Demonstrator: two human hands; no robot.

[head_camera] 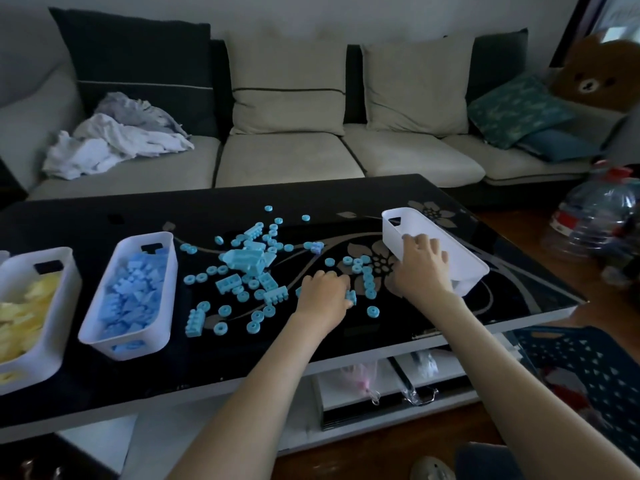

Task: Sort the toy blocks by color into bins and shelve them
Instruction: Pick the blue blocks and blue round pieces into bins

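Head — left hand (323,296) clutching blue blocks (352,297), right hand (422,265) gripping white bin (467,268)

On the counter (104,216) at nine o'clock, outer bin (65,271) with inner bin (171,265) just right of it. At centre, loose blocks (247,259) strewn between inner bin and, at three o'clock, third bin (464,261). Left hand (323,292) among the loose blocks at their near right edge; right hand (420,263) over the third bin's left wall. Behind the counter at twelve o'clock, sofa (287,157), cloth heap (114,140) on its left seat.
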